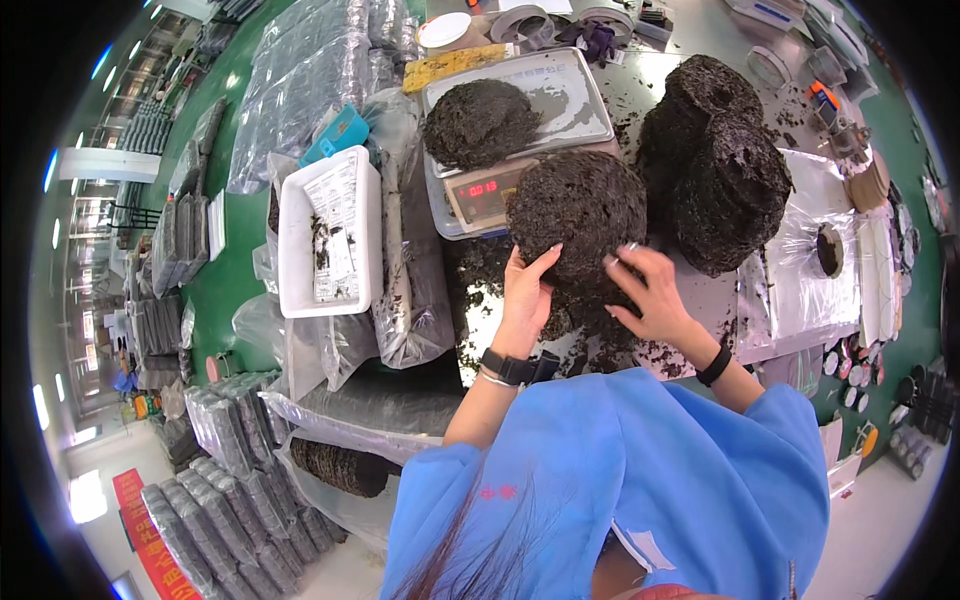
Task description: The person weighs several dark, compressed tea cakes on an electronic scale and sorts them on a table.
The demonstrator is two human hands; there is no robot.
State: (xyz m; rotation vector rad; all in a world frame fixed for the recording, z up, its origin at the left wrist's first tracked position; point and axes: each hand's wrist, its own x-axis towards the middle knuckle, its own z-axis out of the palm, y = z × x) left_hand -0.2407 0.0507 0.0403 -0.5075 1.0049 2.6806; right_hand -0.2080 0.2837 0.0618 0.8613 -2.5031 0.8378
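Note:
My left hand (528,296) grips the lower left edge of a round, dark cake of what looks like dried seaweed (577,206), thumb on top. The cake is tilted up in front of the scale and covers part of its front. At the cake's lower right, the spread fingers of my right hand (649,292) touch or nearly touch its edge. Another dark cake (480,124) lies on the metal pan of the digital scale (574,105), whose red display is lit. To the right stand two tall stacks of similar cakes (705,165). Loose dark scraps (615,341) lie beneath my hands.
Left of the scale sits a white plastic tub (330,296) holding printed paper and crumbs, near a blue scoop (337,135). Clear plastic bags (416,315) fill the table's left side. Rightward are plastic film (795,300) and a tape roll (829,251). Bagged stacks (300,82) rise behind.

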